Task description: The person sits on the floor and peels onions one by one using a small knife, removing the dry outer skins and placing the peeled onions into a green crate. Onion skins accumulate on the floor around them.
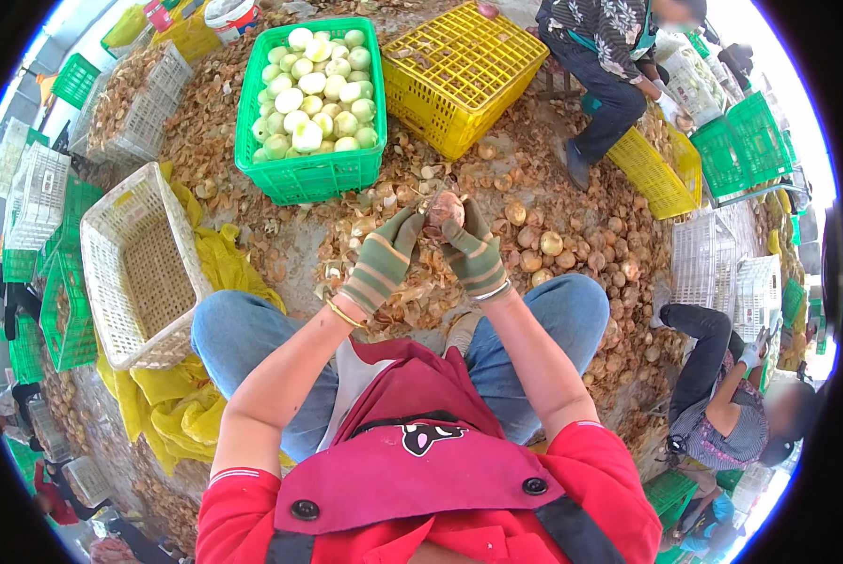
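Both of my hands wear green striped knit gloves and meet in front of me over the skin-littered floor. A reddish-brown unpeeled onion (pixel 447 211) sits between them. My left hand (pixel 386 257) has its fingertips on the onion's left side; whether it also holds a small tool is too hidden to tell. On the onion's right side, my right hand (pixel 472 254) grips it with thumb and fingers. Beyond them stands a green plastic crate (pixel 308 185) full of peeled, pale onions (pixel 312 84). Unpeeled onions (pixel 597 247) lie heaped on the floor by my right knee.
An upturned yellow crate (pixel 456 77) stands beside the green one. At my left are a white plastic crate (pixel 146 275) and yellow mesh sacking (pixel 167 409). One co-worker (pixel 604 77) sits ahead to the right, another (pixel 717 402) at right. Onion skins (pixel 210 127) cover much of the floor.
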